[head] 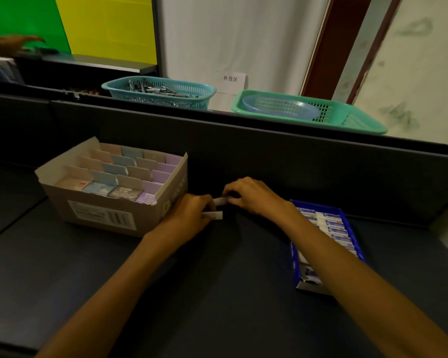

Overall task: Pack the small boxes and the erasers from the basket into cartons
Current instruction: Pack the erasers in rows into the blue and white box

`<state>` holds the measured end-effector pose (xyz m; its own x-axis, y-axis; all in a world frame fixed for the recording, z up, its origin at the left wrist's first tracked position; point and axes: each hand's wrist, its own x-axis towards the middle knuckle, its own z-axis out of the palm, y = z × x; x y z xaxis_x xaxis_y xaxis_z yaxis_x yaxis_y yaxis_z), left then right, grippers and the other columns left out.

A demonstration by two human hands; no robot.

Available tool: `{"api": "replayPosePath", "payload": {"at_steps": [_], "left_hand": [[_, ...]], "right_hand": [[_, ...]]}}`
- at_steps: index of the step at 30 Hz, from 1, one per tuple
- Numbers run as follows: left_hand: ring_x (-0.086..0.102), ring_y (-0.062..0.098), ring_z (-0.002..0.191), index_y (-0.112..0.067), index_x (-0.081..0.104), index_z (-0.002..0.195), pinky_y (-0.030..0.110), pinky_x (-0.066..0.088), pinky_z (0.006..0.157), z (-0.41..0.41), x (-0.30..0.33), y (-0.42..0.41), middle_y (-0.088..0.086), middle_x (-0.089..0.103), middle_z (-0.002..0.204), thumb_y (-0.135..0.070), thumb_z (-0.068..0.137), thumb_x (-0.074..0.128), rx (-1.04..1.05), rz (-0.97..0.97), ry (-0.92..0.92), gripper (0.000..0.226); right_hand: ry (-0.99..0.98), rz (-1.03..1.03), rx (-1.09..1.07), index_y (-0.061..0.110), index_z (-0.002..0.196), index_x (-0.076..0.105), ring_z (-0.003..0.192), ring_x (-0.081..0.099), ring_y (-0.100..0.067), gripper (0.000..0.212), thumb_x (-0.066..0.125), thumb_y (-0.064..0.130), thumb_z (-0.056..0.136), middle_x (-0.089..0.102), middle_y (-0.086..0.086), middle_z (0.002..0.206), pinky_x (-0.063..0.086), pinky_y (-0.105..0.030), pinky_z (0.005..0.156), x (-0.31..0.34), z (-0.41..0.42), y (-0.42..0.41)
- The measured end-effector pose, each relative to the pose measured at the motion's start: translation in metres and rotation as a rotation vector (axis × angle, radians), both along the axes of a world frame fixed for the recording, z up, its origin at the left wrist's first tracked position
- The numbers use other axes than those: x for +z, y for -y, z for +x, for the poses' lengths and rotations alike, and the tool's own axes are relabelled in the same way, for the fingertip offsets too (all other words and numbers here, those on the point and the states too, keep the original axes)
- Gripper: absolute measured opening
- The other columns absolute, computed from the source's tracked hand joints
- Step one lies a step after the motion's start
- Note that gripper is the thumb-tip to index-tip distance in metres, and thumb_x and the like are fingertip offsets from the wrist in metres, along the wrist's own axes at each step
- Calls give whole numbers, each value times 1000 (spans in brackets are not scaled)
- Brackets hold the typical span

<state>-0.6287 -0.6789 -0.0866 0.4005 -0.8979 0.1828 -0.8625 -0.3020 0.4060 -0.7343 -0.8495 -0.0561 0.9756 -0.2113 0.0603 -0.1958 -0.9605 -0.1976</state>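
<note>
On the left of the dark tabletop (pixel 217 293) stood an open brown carton (pixel 106 215), its rows filled with small boxes (pixel 126 177) in pink, blue, tan and purple. Just right of it the left hand (pixel 189 215) curled its fingers round a white eraser (pixel 214 215). The right hand (pixel 254 196) pinched a second eraser (pixel 221 201), the two hands almost touching. Further right lay a blue carton (pixel 347 223) holding wrapped erasers (pixel 331 226) in a row. On the ledge behind sat a teal basket (pixel 159 95) and a green basket (pixel 347 117).
</note>
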Motion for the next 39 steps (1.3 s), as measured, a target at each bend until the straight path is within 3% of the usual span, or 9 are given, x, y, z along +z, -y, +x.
{"api": "replayPosePath", "payload": {"at_steps": [4, 9, 17, 22, 25, 28, 31, 34, 39], "left_hand": [[61, 9, 98, -22, 56, 116, 22, 51, 84, -1, 3, 3, -1, 61, 113, -17, 85, 65, -18, 7, -107, 32], [57, 10, 99, -21, 57, 121, 25, 50, 87, -7, 11, 3, -2, 56, 116, -10, 84, 64, -50, -3, -56, 40], [44, 9, 103, -23, 64, 112, 22, 40, 88, -25, 21, 3, -2, 53, 115, -20, 84, 66, -107, -48, 66, 28], [51, 9, 106, -18, 60, 110, 28, 40, 99, -49, 37, 8, -4, 55, 115, -15, 84, 65, -117, -83, 32, 27], [56, -1, 84, -28, 53, 96, 24, 53, 80, -63, 41, 9, -13, 55, 93, -14, 77, 73, -155, -236, -140, 31], [59, -3, 86, -27, 52, 93, 12, 48, 71, -77, 44, 14, -12, 59, 91, -16, 73, 75, -179, -294, -205, 33], [59, -3, 86, -29, 54, 93, 13, 48, 70, -91, 48, 21, -11, 60, 92, -17, 73, 75, -212, -293, -195, 32], [58, -1, 87, -29, 58, 97, 15, 48, 72, -103, 49, 24, -13, 59, 97, -16, 76, 73, -229, -225, -183, 29], [56, 3, 93, -23, 64, 104, 17, 49, 79, -117, 49, 30, -10, 55, 106, -14, 79, 71, -291, -200, -93, 28]], "right_hand": [[-12, 3, -33, 26, 109, 62, 96, 56, -11, 19, 59, 31, 92, 58, 5, 110, 49, -30, 81, 4, -17, 7], [-34, 71, -70, 28, 106, 58, 94, 55, -11, 17, 62, 29, 89, 53, 4, 108, 46, -24, 75, 3, -31, 5], [8, 99, -65, 24, 123, 57, 107, 49, -8, 36, 64, 20, 88, 53, 4, 120, 45, -29, 92, 14, -57, 3], [134, 111, -105, 22, 117, 62, 103, 46, -5, 33, 67, 18, 85, 54, 6, 115, 42, -22, 89, 22, -96, 4], [178, 95, -142, 22, 115, 64, 99, 45, -3, 33, 70, 17, 83, 58, 5, 113, 37, -17, 84, 25, -120, 3], [216, 97, -185, 23, 113, 65, 88, 44, 3, 31, 71, 18, 82, 57, 10, 104, 34, -11, 78, 27, -143, 2], [223, 122, -256, 26, 113, 63, 82, 44, 6, 32, 72, 22, 82, 48, 13, 100, 33, -9, 72, 27, -165, 3], [207, 139, -306, 29, 114, 61, 86, 47, 0, 35, 72, 23, 82, 51, 7, 107, 35, -12, 72, 24, -182, 5], [232, 179, -316, 27, 111, 59, 83, 49, 5, 33, 73, 21, 81, 50, 12, 103, 35, -10, 67, 26, -201, 2]]}}
